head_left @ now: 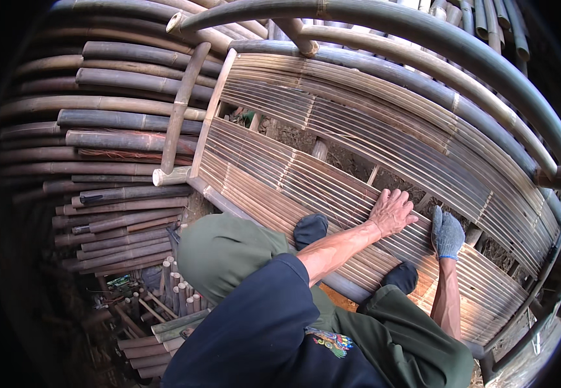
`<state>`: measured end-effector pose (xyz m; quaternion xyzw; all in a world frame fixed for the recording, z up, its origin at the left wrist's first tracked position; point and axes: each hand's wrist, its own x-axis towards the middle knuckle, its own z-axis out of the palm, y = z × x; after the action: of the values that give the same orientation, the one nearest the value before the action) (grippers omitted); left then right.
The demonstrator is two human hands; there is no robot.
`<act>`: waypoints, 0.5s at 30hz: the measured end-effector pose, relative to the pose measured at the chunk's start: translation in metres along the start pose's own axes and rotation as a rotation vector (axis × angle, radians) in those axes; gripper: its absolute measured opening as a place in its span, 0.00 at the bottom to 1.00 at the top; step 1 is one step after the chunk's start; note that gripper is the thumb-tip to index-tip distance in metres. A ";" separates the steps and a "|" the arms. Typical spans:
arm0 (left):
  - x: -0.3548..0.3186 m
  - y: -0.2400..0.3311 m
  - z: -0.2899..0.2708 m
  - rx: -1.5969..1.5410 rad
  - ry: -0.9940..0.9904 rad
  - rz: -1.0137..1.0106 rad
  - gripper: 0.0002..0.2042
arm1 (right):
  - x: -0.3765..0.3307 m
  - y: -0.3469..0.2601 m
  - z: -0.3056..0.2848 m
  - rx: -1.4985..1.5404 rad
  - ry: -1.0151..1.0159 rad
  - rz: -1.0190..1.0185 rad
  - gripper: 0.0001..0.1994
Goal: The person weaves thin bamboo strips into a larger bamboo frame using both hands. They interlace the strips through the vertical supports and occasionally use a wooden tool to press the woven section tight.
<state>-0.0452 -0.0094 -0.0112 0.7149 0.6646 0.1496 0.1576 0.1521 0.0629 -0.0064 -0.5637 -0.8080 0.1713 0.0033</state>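
I crouch on a bamboo bench with a seat of thin split slats. My left hand is bare and lies flat on the slats, fingers apart, holding nothing. My right hand wears a grey knit glove and presses flat on the slats just to the right of the left hand, also holding nothing. My feet in dark socks rest on the slats close to the front rail. My knees in green trousers fill the lower middle.
Thick curved bamboo poles form the bench's back and arm at the top and right. A stack of long dark bamboo poles lies to the left. Short cut bamboo pieces and offcuts stand at the lower left. Bare ground shows through gaps between slats.
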 end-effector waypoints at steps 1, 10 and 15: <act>-0.001 -0.002 0.002 0.000 0.008 0.018 0.20 | 0.000 -0.002 -0.001 -0.013 -0.006 0.004 0.25; -0.006 -0.008 0.003 -0.075 0.013 0.051 0.17 | -0.002 -0.013 -0.002 -0.046 0.073 0.087 0.28; 0.014 0.007 -0.008 -0.086 -0.189 -0.024 0.17 | -0.006 0.008 0.010 -0.078 0.098 0.018 0.20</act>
<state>-0.0415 0.0048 -0.0010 0.7102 0.6484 0.1081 0.2520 0.1593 0.0575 -0.0169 -0.5783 -0.8078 0.1120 0.0194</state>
